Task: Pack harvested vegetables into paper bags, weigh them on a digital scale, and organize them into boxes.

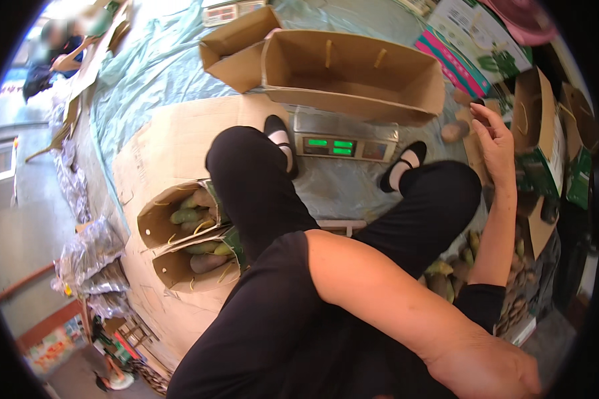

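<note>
My right hand (496,143) is raised at the right, fingers apart, with nothing seen in it. Brown roundish produce (454,131) lies on the sheet just left of its fingertips, kind unclear. My left arm crosses my body toward the lower right, where my left hand (489,369) is blurred and its fingers are hardly visible. Below that arm and beside my right knee is a heap of oblong green and brown produce (439,282). A scale (343,146) with lit green displays stands between my feet. Behind it, an open brown carton (353,60) with cord handles lies on its side, apparently bare inside.
Two cartons (173,203) of green and brown produce stand left of my knee on flattened cardboard (170,133). More open cartons (536,126) stand at the right. A pink basin (522,20) sits at the far right. Another person (60,53) is at the far left.
</note>
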The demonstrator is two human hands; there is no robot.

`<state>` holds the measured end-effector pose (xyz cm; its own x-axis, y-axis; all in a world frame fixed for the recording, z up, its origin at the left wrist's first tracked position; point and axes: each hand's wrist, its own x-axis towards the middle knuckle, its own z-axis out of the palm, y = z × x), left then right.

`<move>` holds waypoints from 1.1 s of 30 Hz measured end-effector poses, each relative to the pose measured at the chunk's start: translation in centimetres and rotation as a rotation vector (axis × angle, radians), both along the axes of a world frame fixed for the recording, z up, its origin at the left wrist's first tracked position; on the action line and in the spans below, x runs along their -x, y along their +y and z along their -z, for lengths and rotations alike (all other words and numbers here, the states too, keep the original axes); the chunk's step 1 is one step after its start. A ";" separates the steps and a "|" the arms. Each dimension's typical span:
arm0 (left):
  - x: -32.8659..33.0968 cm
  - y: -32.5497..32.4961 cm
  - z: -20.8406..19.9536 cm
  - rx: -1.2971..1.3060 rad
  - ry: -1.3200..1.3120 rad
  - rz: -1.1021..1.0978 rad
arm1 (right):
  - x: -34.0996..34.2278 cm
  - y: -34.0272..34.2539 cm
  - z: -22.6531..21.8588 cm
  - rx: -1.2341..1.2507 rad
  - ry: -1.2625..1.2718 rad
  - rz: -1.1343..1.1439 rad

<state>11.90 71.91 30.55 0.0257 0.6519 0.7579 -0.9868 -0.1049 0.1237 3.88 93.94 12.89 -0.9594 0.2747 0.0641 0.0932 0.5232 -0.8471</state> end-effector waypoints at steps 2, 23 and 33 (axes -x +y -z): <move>-0.1 0.2 1.1 -0.005 0.025 0.070 | -2.9 2.4 2.9 0.038 -0.003 0.078; 20.5 -11.5 19.6 1.438 1.772 -1.864 | -37.5 -6.7 30.4 0.075 -0.888 0.680; 21.2 -9.8 23.0 1.612 2.637 -1.388 | -36.1 -0.8 33.1 0.008 -1.030 1.072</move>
<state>-9.34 62.12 7.56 -0.8589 0.5122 -0.0041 0.5117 0.8584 0.0344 39.99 93.18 -20.24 0.0735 0.8598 -0.5053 0.9673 -0.1847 -0.1735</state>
